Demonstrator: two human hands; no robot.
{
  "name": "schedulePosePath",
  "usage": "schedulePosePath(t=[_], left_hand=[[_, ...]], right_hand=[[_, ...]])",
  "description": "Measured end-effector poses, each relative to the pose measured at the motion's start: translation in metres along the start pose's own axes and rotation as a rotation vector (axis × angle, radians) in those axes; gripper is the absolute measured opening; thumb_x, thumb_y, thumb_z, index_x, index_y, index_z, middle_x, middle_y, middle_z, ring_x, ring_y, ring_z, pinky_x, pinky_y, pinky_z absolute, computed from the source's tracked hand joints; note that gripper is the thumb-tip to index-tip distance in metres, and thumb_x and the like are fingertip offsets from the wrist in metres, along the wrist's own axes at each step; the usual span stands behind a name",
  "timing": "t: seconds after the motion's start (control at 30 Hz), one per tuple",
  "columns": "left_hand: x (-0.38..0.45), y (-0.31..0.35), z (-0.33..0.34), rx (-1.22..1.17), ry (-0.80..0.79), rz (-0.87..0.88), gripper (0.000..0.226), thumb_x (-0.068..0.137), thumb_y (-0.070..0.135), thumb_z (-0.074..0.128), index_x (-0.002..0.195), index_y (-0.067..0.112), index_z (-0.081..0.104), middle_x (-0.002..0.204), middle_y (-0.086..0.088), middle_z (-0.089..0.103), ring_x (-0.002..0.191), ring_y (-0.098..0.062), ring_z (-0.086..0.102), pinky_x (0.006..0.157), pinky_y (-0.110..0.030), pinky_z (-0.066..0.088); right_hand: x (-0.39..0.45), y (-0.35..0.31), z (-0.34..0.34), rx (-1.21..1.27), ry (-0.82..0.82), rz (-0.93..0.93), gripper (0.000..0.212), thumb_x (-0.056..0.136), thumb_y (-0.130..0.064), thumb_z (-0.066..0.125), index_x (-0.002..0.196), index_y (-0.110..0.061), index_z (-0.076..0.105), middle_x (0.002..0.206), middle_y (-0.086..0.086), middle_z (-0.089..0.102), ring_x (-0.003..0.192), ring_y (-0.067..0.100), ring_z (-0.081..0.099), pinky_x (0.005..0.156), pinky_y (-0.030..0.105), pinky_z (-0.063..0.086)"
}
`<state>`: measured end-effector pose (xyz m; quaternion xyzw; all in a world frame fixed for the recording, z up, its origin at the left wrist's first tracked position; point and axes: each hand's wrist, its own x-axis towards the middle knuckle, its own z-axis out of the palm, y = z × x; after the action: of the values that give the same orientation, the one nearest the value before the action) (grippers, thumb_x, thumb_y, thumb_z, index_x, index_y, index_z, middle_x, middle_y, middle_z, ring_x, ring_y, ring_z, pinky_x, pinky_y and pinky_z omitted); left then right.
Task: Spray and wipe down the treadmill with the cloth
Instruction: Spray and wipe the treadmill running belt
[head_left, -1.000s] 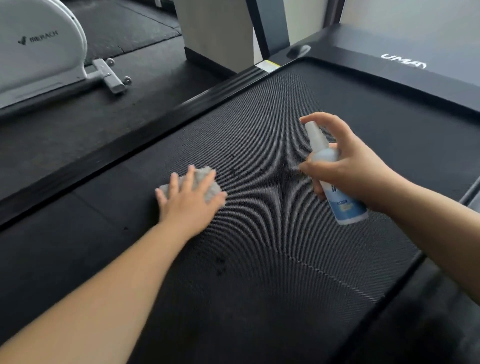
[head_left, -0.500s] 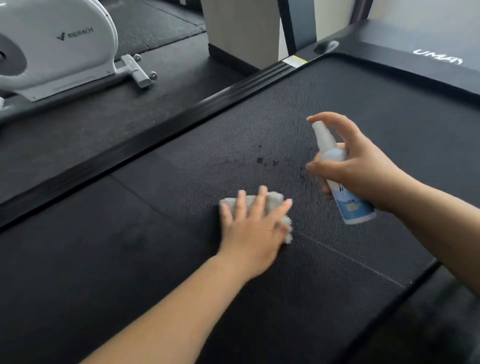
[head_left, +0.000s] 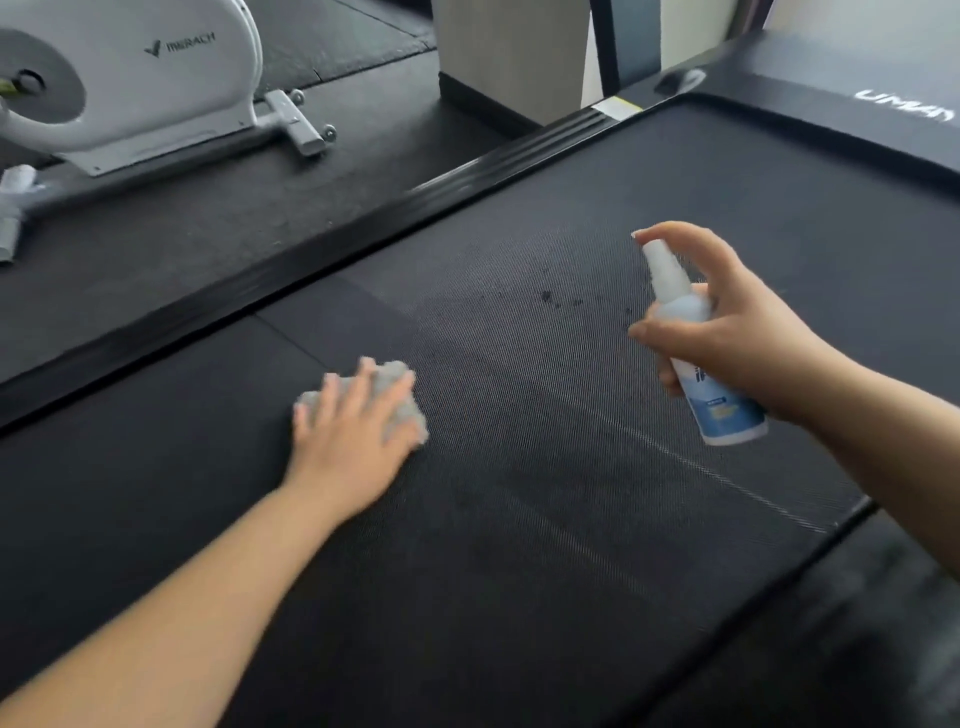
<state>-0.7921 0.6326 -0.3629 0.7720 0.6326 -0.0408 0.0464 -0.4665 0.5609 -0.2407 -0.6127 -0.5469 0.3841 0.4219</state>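
Note:
The black treadmill belt (head_left: 571, 519) fills most of the view. My left hand (head_left: 353, 436) lies flat with straight fingers on a crumpled grey cloth (head_left: 402, 400) and presses it onto the belt left of centre. My right hand (head_left: 737, 332) holds a small white spray bottle (head_left: 722, 405) with a blue label above the belt's right side, index finger resting on the nozzle top. A few dark wet spots (head_left: 550, 297) dot the belt between the two hands, farther back.
A raised black side rail (head_left: 363, 228) runs diagonally along the belt's left edge. Beyond it, on dark floor mats, stands a white exercise machine (head_left: 130, 83). The treadmill's motor cover (head_left: 852, 88) with white lettering lies at the far right.
My left hand swept the cloth right across the belt, then back to the left. My right hand with the bottle stayed nearly still. Fewer wet spots show on the belt.

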Motion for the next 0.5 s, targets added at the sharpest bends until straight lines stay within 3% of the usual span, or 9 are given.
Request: schedulePosePath(t=[0.1, 0.17, 0.37, 0.5], left_hand=[[0.011, -0.054, -0.005, -0.085, -0.082, -0.307, 0.051, 0.095, 0.058, 0.015, 0.145, 0.053, 0.003, 0.161, 0.005, -0.005, 0.145, -0.032, -0.002, 0.113, -0.057, 0.004], [0.008, -0.046, -0.005, -0.116, -0.082, -0.317, 0.048, 0.097, 0.053, 0.014, 0.144, 0.054, 0.004, 0.161, 0.005, -0.005, 0.145, -0.034, -0.003, 0.112, -0.060, 0.002], [-0.056, 0.066, 0.002, -0.060, 0.002, 0.192, 0.050, 0.096, 0.053, 0.017, 0.143, 0.054, 0.001, 0.160, 0.003, -0.011, 0.144, -0.037, -0.012, 0.110, -0.065, -0.005], [-0.094, 0.067, 0.005, -0.047, -0.043, 0.415, 0.055, 0.091, 0.062, 0.015, 0.142, 0.057, -0.004, 0.158, 0.008, -0.019, 0.143, -0.029, -0.023, 0.111, -0.060, -0.010]], right_hand=[[-0.004, -0.005, 0.009, -0.004, -0.029, -0.010, 0.063, 0.087, 0.001, 0.068, 0.128, -0.042, 0.049, 0.067, 0.008, 0.058, 0.044, 0.018, 0.058, 0.047, 0.031, 0.053], [-0.006, -0.007, 0.018, -0.011, -0.043, -0.009, 0.062, 0.087, 0.001, 0.068, 0.127, -0.043, 0.049, 0.071, 0.010, 0.058, 0.045, 0.019, 0.058, 0.049, 0.035, 0.056], [-0.009, -0.011, 0.045, -0.013, -0.106, -0.027, 0.064, 0.087, -0.001, 0.070, 0.126, -0.047, 0.049, 0.072, 0.010, 0.059, 0.047, 0.022, 0.060, 0.052, 0.036, 0.055], [-0.011, -0.011, 0.056, -0.020, -0.110, -0.050, 0.064, 0.086, 0.000, 0.070, 0.126, -0.046, 0.049, 0.059, -0.001, 0.060, 0.044, 0.019, 0.059, 0.047, 0.032, 0.052]])
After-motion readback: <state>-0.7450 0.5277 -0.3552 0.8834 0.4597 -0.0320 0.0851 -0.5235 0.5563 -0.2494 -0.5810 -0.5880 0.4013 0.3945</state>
